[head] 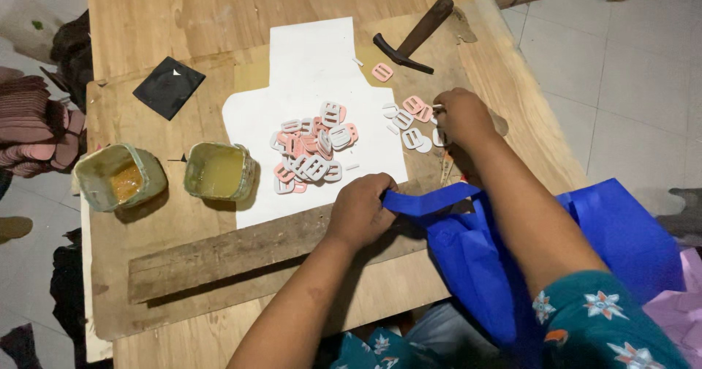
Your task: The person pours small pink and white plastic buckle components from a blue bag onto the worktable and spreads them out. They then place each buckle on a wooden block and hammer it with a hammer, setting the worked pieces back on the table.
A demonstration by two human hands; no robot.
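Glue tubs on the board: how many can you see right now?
2. One green tub with orange-brown contents sits near the board's left edge; the second tub, holding pale yellowish liquid, stands just right of it, beside the white sheet. None seem hidden.

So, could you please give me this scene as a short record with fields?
Left hand: grips the blue strap of a blue bag
Right hand: on small buckle pieces, pinching one
Pile: pink and white buckles on white sheet
Tubs: two glue tubs
Tool: hammer
Surface: wooden board, plank
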